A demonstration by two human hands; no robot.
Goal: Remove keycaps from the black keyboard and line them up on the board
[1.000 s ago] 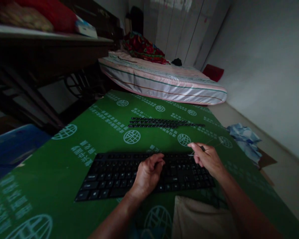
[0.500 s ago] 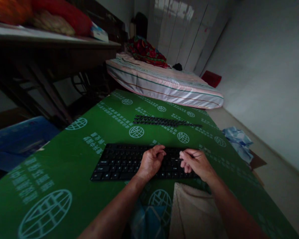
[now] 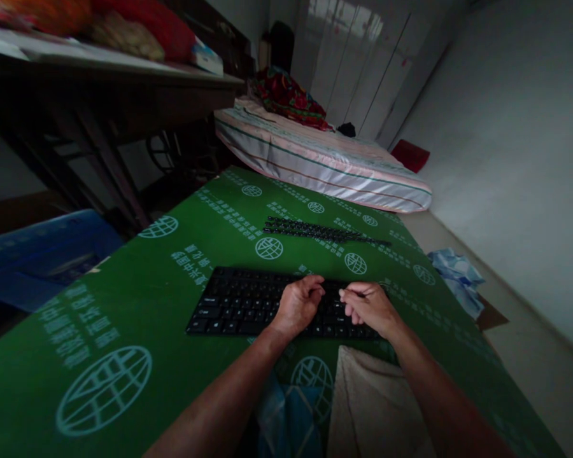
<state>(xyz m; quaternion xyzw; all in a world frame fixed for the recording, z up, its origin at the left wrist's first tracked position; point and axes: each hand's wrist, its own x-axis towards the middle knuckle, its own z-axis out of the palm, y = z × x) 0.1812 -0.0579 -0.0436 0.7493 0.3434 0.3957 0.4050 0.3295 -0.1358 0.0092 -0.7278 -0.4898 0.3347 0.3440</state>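
On the near part of the green table (image 3: pixel 172 356), a black computer keyboard (image 3: pixel 239 308) lies flat, probably lengthwise so both hands reach its right half. Left hand (image 3: pixel 300 305) at mid-keys, fingers curled; right hand (image 3: pixel 368 308) at the right end, thumb against bent fingers; cannot tell if either pinches anything. Black knobbly strips (image 3: pixel 310 230) lie farther back, likely leaving working room. Keyboard: dark, full-length, pale key markings, right end mostly hidden.
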